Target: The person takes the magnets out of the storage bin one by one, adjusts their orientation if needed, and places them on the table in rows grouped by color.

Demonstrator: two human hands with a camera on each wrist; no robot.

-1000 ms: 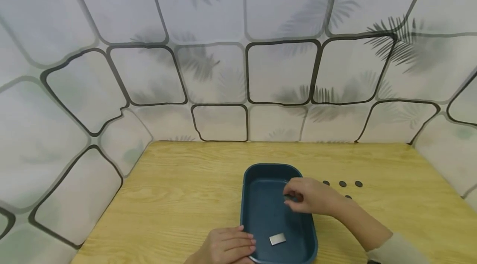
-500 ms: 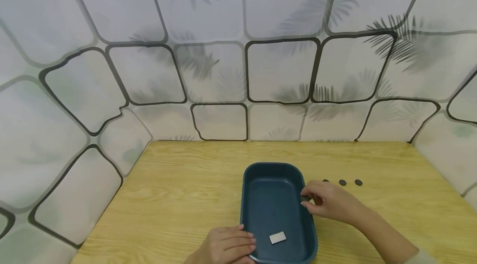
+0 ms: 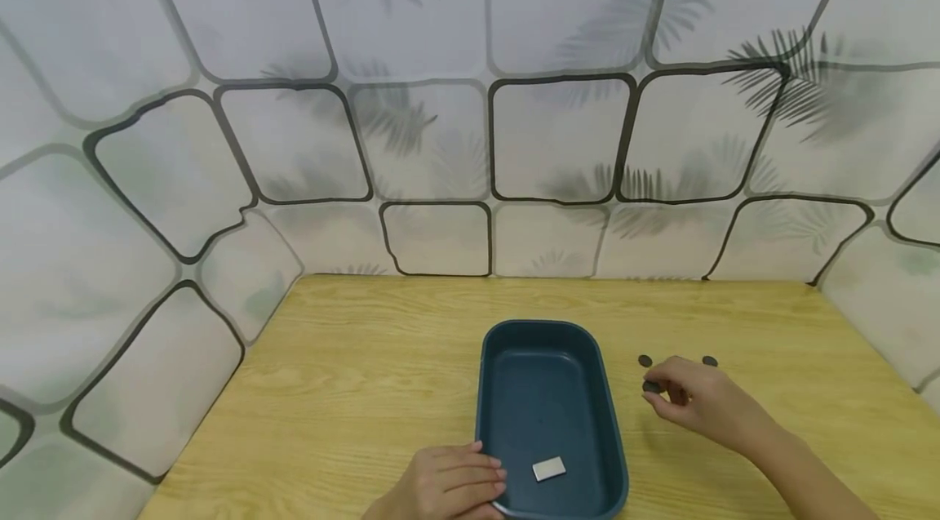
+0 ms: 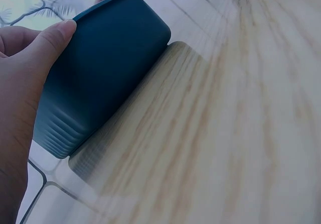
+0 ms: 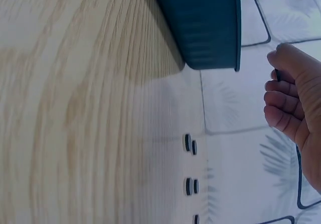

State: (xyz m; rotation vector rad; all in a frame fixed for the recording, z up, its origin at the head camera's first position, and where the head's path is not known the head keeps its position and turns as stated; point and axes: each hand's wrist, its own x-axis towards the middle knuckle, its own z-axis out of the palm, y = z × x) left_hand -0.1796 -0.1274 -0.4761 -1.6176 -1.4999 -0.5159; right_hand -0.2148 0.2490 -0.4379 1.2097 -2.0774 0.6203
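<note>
A deep dark-blue plastic tray (image 3: 490,389) stands on the table. My left hand (image 3: 444,483) holds its near left rim, fingers over the edge; in the left wrist view the thumb (image 4: 62,30) lies against the rim. To the right of the tray, above the table, my right hand (image 3: 708,406) pinches a small black disc (image 3: 651,387) between thumb and fingertips. Two similar discs lie behind that hand, one on the left (image 3: 645,360) and another on the right (image 3: 709,361). Inside the tray is a small silver rectangular block (image 3: 548,468).
The wood-grain table (image 3: 367,373) reaches back to a patterned white wall sheet (image 3: 433,234). Several black discs (image 5: 188,186) show on the table in the right wrist view, some of them hidden by my right hand in the head view.
My right hand has moved right, from over the tray across its right rim to above the table, with the black disc still pinched. The left hand and tray have stayed in place.
</note>
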